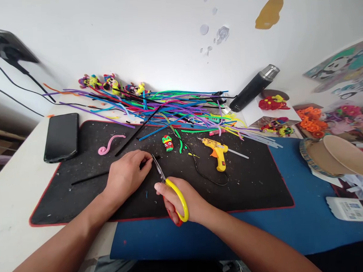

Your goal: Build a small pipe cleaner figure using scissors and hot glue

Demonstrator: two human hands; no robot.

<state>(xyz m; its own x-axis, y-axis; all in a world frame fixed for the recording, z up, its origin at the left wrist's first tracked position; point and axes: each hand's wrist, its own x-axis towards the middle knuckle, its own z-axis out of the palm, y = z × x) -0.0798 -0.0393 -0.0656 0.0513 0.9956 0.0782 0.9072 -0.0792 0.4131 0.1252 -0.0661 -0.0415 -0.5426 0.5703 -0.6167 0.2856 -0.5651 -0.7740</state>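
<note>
My left hand is closed in a pinch over the black mat, on a black pipe cleaner that runs out to its left. A short black end shows just past the fingertips. In my right hand is a pair of scissors with yellow and red handles. The blades point up and left, their tips at the black end beside my left fingers. Whether they touch it I cannot tell. Beyond lie a pink curled pipe cleaner and a small red and green figure with googly eyes.
A yellow glue gun lies right of the figure. Behind, many coloured pipe cleaners are heaped along the wall. A phone lies at left, a black thermos leans at back right, and a round bowl sits at far right.
</note>
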